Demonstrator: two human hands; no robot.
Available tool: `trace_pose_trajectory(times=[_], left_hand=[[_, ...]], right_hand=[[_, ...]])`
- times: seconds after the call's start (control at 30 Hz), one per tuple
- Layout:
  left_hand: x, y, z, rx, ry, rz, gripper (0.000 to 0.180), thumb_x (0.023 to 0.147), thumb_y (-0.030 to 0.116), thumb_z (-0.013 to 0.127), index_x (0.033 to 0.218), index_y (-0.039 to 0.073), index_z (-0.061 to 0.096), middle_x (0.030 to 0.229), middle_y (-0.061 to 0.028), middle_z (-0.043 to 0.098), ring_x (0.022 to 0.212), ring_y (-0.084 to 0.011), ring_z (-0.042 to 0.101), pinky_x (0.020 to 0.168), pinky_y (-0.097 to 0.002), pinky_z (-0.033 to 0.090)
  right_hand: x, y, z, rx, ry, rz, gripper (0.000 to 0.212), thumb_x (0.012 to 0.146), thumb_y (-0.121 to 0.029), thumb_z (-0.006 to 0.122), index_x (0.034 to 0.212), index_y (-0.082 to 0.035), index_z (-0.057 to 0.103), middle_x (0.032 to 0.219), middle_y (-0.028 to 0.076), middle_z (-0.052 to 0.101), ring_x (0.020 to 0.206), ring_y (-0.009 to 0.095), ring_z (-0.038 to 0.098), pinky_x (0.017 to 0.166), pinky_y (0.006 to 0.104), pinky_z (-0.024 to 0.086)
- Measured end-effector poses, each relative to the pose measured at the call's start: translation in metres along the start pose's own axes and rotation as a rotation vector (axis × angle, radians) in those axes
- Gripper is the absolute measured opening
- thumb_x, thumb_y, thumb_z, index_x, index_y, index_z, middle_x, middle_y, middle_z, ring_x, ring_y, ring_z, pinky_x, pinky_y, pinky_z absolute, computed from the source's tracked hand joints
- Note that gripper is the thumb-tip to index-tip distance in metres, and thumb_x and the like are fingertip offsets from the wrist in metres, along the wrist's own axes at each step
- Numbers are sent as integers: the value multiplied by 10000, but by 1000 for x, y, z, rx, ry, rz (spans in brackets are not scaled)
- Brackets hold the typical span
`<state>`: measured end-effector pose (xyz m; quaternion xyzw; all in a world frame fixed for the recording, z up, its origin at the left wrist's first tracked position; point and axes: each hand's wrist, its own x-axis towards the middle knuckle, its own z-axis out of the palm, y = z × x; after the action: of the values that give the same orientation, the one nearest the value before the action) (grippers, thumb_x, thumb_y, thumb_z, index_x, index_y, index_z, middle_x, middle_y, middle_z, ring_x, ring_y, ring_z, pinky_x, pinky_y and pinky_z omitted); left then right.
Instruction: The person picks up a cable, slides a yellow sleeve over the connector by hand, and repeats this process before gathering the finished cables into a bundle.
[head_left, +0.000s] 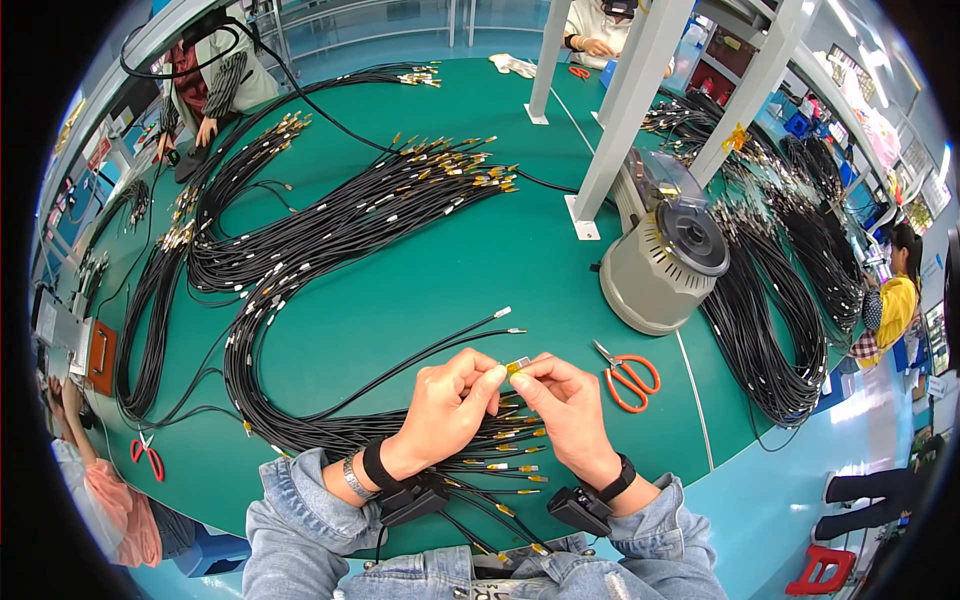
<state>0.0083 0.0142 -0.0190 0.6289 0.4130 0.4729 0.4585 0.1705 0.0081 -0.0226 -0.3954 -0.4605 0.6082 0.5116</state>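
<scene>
Over the near edge of the green table, my left hand (447,408) and my right hand (568,408) meet, thumbs and forefingers pinched. Between their fingertips is a small yellow tag (516,366) with a pale end, apparently at a cable's tip; the fingers hide most of it. Below and behind my hands lies a bundle of black cables (300,410), its ends tagged yellow and white and fanned under my wrists. Two loose cable ends (505,314) point right, just beyond my left hand. Right of my right hand rest orange-handled scissors (630,378), blades parted.
A beige rounded machine (650,285) with a dark round top stands at the right by a grey metal post (630,110). More black cable bundles (340,225) cover the far left and right. Red-handled scissors (147,458) lie at left. Other people work around the table (500,260).
</scene>
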Motion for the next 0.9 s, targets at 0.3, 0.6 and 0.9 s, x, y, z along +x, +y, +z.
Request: trace_pose_trajectory(times=[0.3, 0.6, 0.9], left_hand=[[5, 8, -13, -243, -146, -275, 180, 971, 168, 526, 890, 11, 567, 598, -22, 582, 420, -34, 425, 392, -189, 314], [13, 9, -24, -318, -369, -363, 283, 1004, 249, 459, 886, 18, 574, 599, -26, 575, 425, -49, 431, 414, -194, 333], [13, 5, -24, -388, -461, -379, 329, 1010, 280, 449, 862, 14, 574, 572, -15, 547, 414, -49, 406, 408, -196, 316]], right_hand=[[1, 5, -3, -40, -3, -31, 78, 882, -65, 651, 890, 12, 636, 882, 22, 601, 799, 75, 550, 715, 216, 438], [1, 6, -4, -19, -37, -70, 81, 878, -56, 654, 895, 17, 623, 894, 35, 594, 820, 92, 563, 741, 235, 463], [2, 5, -1, 52, -43, -45, 66, 887, -49, 639, 913, 9, 620, 907, 46, 596, 830, 103, 577, 737, 237, 475]])
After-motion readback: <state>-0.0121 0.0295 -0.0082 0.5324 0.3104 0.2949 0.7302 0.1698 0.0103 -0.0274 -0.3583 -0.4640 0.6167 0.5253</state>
